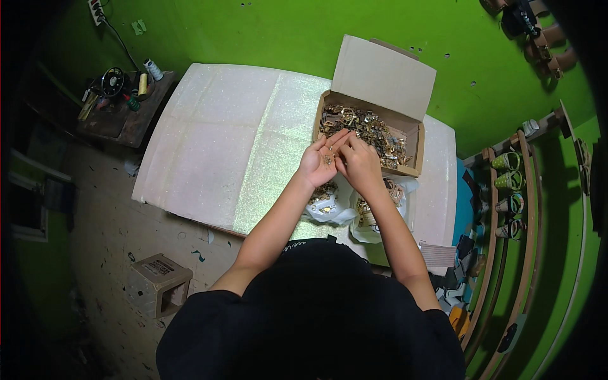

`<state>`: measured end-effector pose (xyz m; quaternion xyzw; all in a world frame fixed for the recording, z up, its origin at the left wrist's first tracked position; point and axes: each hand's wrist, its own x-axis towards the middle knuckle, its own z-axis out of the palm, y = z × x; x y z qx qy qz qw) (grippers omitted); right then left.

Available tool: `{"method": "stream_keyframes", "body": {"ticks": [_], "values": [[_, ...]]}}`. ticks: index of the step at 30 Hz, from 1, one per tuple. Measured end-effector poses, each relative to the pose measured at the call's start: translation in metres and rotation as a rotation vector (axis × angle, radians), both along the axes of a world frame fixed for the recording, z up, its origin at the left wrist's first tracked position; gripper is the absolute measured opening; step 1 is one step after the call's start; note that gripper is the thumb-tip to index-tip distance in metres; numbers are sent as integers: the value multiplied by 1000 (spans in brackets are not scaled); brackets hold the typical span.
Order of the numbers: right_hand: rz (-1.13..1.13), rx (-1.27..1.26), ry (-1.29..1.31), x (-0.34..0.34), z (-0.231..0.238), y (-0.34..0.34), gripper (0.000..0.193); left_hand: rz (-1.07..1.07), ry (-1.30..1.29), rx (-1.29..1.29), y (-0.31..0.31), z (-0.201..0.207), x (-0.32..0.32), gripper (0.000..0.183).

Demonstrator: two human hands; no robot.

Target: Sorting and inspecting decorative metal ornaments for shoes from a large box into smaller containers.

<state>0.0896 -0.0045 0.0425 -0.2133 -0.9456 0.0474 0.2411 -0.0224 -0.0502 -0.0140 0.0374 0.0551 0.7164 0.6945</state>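
Several small metal pieces (329,157) lie on the spread left grip (315,166), palm up, likely against spilling. The right grip (361,163) curls beside them; whether it pinches one, I cannot tell.

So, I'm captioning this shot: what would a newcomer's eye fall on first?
Probably the bright green wall behind the pale, shimmering table. Next, the open box at the table's far side, heaped with shiny metal bits. By its near edge, the left hand cups small pieces, the right hand close beside it.
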Motion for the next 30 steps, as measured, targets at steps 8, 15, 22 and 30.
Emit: {"method": "stream_keyframes", "body": {"ticks": [8, 15, 22, 30], "values": [[-28, -535, 258, 5, -14, 6, 9, 1, -91, 29, 0, -1, -3, 46], [9, -1626, 753, 15, -24, 12, 2, 12, -145, -18, -2, 5, -1, 45], [341, -2056, 921, 20, -29, 13, 4, 3, -164, 9, -3, 5, -1, 45], [453, -2096, 906, 21, -31, 11, 16, 3, -177, 22, -3, 3, 0, 45]]}}
